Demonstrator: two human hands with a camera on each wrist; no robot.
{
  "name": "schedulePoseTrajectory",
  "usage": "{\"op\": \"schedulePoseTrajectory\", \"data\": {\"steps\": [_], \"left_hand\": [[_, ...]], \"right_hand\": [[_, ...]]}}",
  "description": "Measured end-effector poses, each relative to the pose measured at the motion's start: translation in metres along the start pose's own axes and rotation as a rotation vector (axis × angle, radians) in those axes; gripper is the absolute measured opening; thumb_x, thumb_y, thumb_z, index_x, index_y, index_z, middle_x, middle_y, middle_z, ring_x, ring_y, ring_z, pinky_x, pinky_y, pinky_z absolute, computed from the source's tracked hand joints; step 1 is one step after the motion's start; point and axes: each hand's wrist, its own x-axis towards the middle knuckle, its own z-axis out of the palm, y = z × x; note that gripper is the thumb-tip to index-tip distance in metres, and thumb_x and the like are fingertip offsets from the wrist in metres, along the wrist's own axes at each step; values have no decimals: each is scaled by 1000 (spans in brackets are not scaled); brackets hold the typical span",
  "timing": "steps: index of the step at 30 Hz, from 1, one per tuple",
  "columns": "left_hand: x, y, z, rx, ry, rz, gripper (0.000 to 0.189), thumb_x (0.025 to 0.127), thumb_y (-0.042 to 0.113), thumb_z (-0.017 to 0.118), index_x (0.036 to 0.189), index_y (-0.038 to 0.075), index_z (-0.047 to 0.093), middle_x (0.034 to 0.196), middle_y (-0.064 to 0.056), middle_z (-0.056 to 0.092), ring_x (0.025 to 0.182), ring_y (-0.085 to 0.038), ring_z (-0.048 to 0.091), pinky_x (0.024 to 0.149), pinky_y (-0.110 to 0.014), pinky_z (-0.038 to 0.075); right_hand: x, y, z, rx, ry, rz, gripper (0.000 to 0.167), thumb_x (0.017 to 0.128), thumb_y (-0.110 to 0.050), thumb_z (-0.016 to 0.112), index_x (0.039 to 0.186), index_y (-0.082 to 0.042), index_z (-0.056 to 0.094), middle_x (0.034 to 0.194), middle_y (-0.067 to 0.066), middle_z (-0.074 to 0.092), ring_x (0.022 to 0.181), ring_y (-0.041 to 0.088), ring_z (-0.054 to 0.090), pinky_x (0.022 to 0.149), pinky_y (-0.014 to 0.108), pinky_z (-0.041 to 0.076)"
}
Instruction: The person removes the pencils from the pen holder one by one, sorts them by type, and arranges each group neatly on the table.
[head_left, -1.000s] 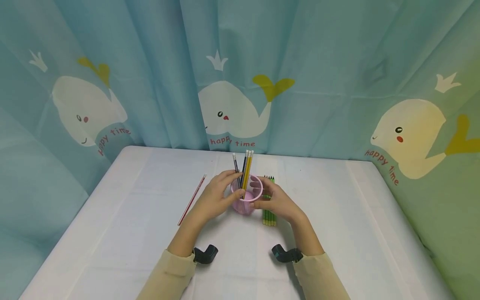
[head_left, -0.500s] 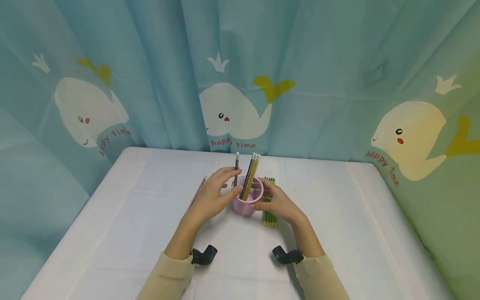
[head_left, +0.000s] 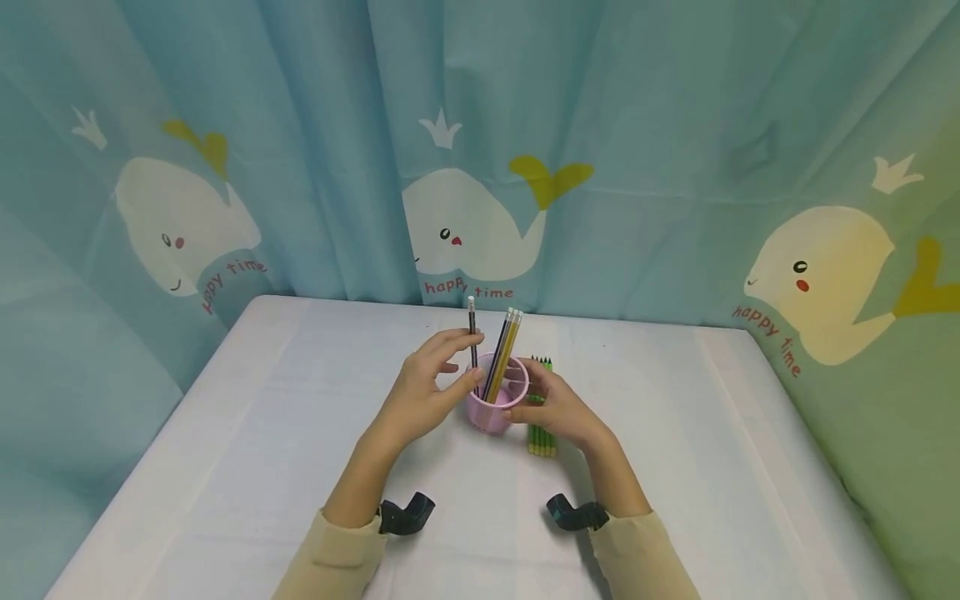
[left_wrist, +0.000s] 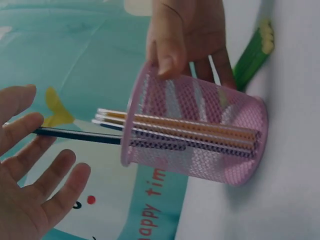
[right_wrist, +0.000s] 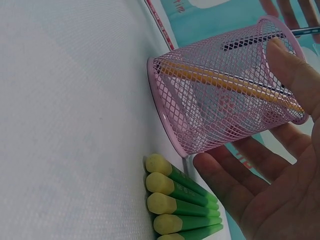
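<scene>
Green pencils (right_wrist: 186, 208) beside pink cup (head_left: 486, 417)

There is one cup (head_left: 486, 419). Four pencils reach into it: two dark pencils (left_wrist: 80, 135) and two yellow pencils (right_wrist: 210, 77). Five green pencils (right_wrist: 192, 206) and one red pencil (right_wrist: 160, 22) bring the pencils to ten. Two hands show, one left hand (head_left: 423, 392) and one right hand (head_left: 561, 410), with two wrist cameras (head_left: 407, 514) and two sleeves (head_left: 345, 552). One table (head_left: 247, 408); three whales (head_left: 472, 225), three crowns (head_left: 441, 131).
</scene>
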Motion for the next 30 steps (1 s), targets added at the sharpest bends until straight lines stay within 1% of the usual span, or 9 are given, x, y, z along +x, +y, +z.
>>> {"op": "schedulePoseTrajectory", "data": {"steps": [4, 10, 13, 16, 21, 26, 30], "left_hand": [[0, 6, -2, -44, 26, 19, 42, 96, 20, 68, 135, 11, 60, 137, -4, 58, 127, -20, 55, 91, -37, 59], [0, 11, -4, -79, 62, 17, 38, 95, 17, 69, 132, 11, 62, 133, -4, 60, 122, -22, 59, 90, -36, 59], [0, 11, -4, -110, 98, 28, 35, 95, 13, 69, 129, 10, 63, 131, -5, 61, 119, -22, 60, 90, -35, 59], [-1, 12, -5, -141, 146, 38, 33, 95, 11, 68, 128, 10, 64, 128, -4, 62, 116, -21, 62, 89, -35, 59], [-1, 16, -9, -144, 204, 51, 30, 94, 8, 68, 124, 11, 66, 125, -2, 63, 111, -18, 64, 88, -32, 59], [-1, 23, -12, -122, 263, 80, 25, 94, 5, 68, 119, 7, 66, 119, -5, 66, 104, -19, 66, 87, -29, 59], [-1, 25, -12, -112, 296, 71, 23, 93, 4, 67, 116, 7, 66, 114, -5, 67, 100, -18, 66, 85, -27, 59]], "right_hand": [[-1, 0, 0, 4, 1, 1, 75, 81, -8, 81, 147, -13, 44, 146, 13, 51, 133, 37, 50, 110, 54, 43], [-1, 0, 0, 2, 0, 10, 76, 82, -8, 81, 147, -13, 43, 147, 13, 51, 133, 36, 50, 110, 54, 43], [0, 1, 0, 4, -4, 6, 77, 81, -10, 82, 148, -12, 43, 147, 14, 50, 134, 37, 50, 110, 54, 43], [0, 1, 0, 5, -7, 4, 77, 81, -11, 82, 147, -12, 43, 147, 14, 51, 134, 37, 50, 111, 54, 42], [0, 0, 0, 5, -9, 5, 77, 81, -9, 82, 147, -12, 43, 146, 13, 52, 133, 37, 50, 111, 53, 42], [0, 0, -1, -8, -3, 4, 76, 81, -9, 82, 147, -13, 44, 146, 12, 52, 132, 35, 51, 110, 52, 44], [1, 1, -1, -12, -2, 5, 76, 81, -8, 82, 147, -13, 44, 146, 11, 52, 132, 35, 51, 110, 52, 44]]}}
